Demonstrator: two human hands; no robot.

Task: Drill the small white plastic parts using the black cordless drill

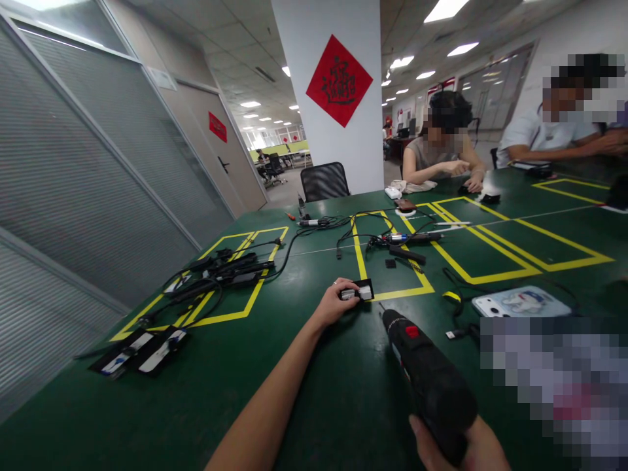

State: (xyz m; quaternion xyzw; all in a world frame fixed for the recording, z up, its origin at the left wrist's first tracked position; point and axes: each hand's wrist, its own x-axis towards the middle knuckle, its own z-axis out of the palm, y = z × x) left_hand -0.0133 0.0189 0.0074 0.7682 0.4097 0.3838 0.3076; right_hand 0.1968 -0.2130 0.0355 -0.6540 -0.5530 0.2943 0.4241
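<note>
The left hand (333, 302) is stretched out over the green surface (314, 392), and its fingers (349, 292) are closed around the near end of a small black part (364, 289) with a pale grey piece on it. The part lies flat on the surface, right at the near edge of a yellow tape outline (362, 260), and the hand pins it in place. A ring shows on one finger of that hand.

The right hand (464, 451) sits at the bottom edge of the view, wrapped tightly round the grip of a black cordless screwdriver (426, 379) with a red button on top. The tool is tilted forward, and its thin bit (381, 307) points toward the small black part, close to it but not touching.

To the left, a tangle of black cables and adapters (230, 271) lies inside another taped outline, and two flat black pieces with white labels (142, 350) rest nearer the edge. More hand tools and cables (407, 239) lie in the middle of the surface. A phone in a printed case (520, 302) lies to the right. At the far end two other people (444, 154) sit with their own hands on the surface, beside a white pillar bearing a red diamond decoration (338, 80) and an empty black chair (324, 180).
</note>
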